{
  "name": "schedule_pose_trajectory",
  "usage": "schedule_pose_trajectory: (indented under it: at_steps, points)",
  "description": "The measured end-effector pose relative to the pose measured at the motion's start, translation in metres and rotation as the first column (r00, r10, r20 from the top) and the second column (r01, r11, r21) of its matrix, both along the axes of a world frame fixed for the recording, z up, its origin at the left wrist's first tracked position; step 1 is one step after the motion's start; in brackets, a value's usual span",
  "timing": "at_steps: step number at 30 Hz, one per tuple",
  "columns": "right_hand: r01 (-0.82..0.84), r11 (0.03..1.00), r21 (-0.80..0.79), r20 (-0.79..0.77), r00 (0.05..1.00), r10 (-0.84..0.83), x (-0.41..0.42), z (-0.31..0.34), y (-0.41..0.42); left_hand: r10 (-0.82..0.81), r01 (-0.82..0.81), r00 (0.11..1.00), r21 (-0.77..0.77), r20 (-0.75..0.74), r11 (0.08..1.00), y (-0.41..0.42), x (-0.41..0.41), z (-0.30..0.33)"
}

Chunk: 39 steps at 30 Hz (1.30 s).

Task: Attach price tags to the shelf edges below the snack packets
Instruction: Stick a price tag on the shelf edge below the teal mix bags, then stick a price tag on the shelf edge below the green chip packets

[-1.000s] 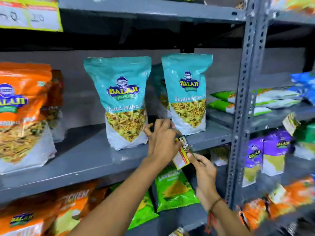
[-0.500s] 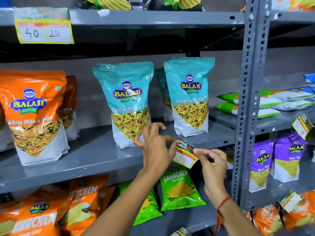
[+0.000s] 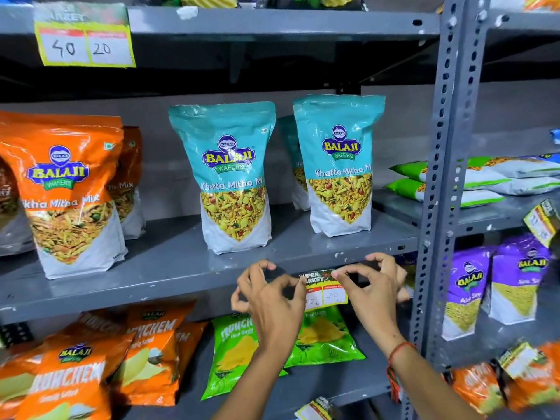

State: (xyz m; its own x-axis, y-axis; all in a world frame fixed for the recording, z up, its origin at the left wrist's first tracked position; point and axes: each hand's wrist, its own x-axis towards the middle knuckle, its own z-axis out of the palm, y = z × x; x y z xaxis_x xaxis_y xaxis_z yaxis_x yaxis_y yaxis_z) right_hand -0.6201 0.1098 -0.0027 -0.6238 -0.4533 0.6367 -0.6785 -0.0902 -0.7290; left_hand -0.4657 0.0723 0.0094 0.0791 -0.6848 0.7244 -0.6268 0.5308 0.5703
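A small yellow-edged price tag point(image 3: 325, 291), marked 40 and 20, lies flat against the front edge of the grey middle shelf point(image 3: 181, 286), below the right teal Khatta Mitha Mix packet point(image 3: 339, 168). My left hand point(image 3: 269, 295) pinches the tag's left end with thumb and forefinger. My right hand point(image 3: 371, 286) pinches its upper right corner. A second teal packet point(image 3: 233, 177) stands to the left of the first.
Orange Balaji packets point(image 3: 69, 192) stand at the left. A larger tag point(image 3: 85, 40) hangs on the top shelf edge. Green and orange Crunchem packets point(image 3: 236, 350) fill the lower shelf. A perforated grey upright point(image 3: 442, 177) rises just right of my hands; other tags point(image 3: 542, 221) hang beyond it.
Both hands have carried the tag from a tilted position in front of the shelf up against the shelf edge, where it now sits level. The camera view has shifted.
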Motion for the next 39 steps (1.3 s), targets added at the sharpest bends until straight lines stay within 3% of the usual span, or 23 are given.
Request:
schedule_pose_trajectory:
  at_steps: [8,18,27,30,32,35,39]
  points:
    - [0.014,0.999,-0.04,-0.022,1.0,-0.015,-0.001,0.023,-0.003,0.002,-0.005,0.997,-0.036,-0.08,0.999,-0.005,-0.008,0.013]
    - [-0.007,0.999,-0.037,-0.061,0.998,0.005,-0.005,0.02,-0.021,0.033,-0.034,0.999,-0.065,-0.018,0.997,-0.022,-0.006,0.01]
    - [0.077,0.995,-0.067,-0.039,0.996,-0.08,-0.013,0.013,-0.017,0.119,-0.123,0.991,-0.067,-0.059,0.99,-0.024,0.011,-0.001]
    - [0.159,0.98,-0.115,0.032,0.987,-0.157,-0.022,-0.014,-0.006,0.071,-0.082,0.994,-0.129,-0.085,0.988,-0.014,0.023,-0.031]
    - [0.176,0.972,-0.154,0.091,0.982,-0.164,-0.029,-0.048,0.005,0.0,0.0,1.0,-0.156,-0.001,0.988,-0.007,0.031,-0.068]
    - [0.171,0.98,-0.103,0.168,0.974,-0.152,-0.024,-0.12,0.024,-0.106,0.107,0.966,0.008,0.238,0.994,-0.005,0.037,-0.13]
    - [-0.036,0.963,0.266,0.486,0.868,-0.102,-0.004,-0.245,0.033,-0.283,0.14,0.729,0.269,0.623,0.953,-0.019,0.023,-0.196]
